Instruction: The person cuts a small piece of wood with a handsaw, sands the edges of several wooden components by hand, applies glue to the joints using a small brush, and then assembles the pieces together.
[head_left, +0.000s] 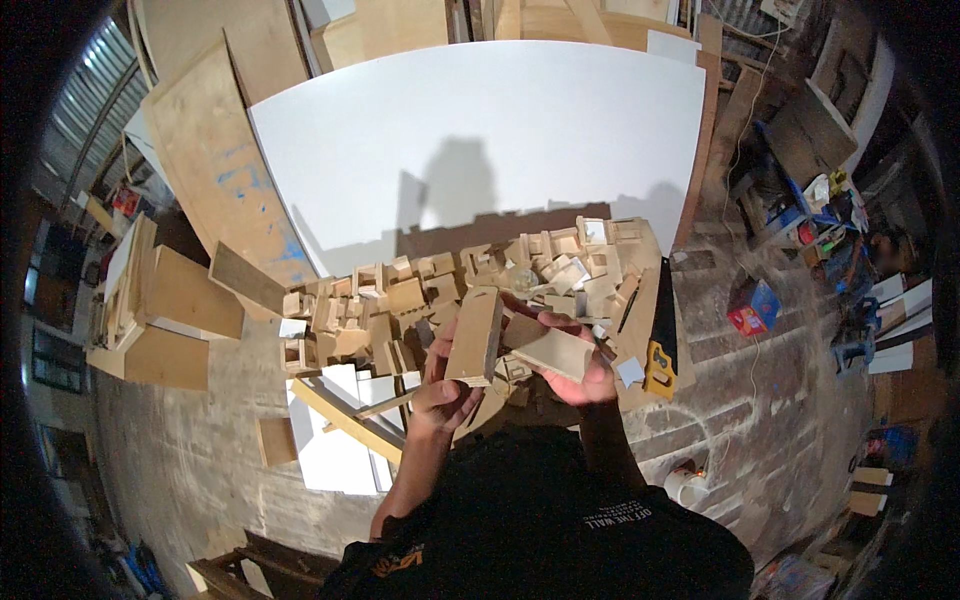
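My left hand [440,392] is closed round a rectangular plywood block [474,338], tilted upright, its layered lower end facing me. Thumb and fingers grip its left side. In my right hand [595,375] lies a thinner, pale flat wooden piece [553,352], pinched along its right end. Both pieces are held up close together above a heap of small wooden boxes and offcuts [405,296]. Part of the fingers behind the pieces is hidden.
A handsaw with a yellow handle [660,370] lies right of the heap. Behind stands a large white board [580,120]. White panels and a yellow-edged strip [340,408] lie at left. A red-blue box [754,306] sits on the floor at right.
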